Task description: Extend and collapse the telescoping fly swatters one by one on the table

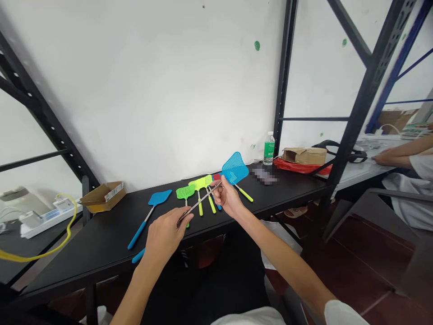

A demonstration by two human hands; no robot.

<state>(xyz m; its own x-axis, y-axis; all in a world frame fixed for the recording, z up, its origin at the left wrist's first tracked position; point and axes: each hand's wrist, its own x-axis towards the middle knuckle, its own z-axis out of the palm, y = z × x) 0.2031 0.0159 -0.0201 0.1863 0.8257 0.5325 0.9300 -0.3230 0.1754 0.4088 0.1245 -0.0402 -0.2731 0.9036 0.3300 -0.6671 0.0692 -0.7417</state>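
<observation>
A blue fly swatter (236, 169) slants across the front of me, above the black table. My right hand (227, 197) pinches its metal shaft just below the mesh head. Lower down, my left hand (166, 230) is closed round the same shaft, and a blue handle end pokes out past the wrist, apparently part of this swatter. Another blue fly swatter (160, 197) lies to the left of my hands. Behind them rest a green fly swatter (185, 192) and yellow-green fly swatters (204, 182) with a red one (216, 177), partly covered by my right hand.
The black table (111, 230) runs along a white wall between metal posts. An open cardboard box (103, 197) stands left, near a white power strip (50, 221). A water bottle (269, 149) and a brown package (304, 155) on red plastic are at right. Another person's arm (406, 149) shows far right.
</observation>
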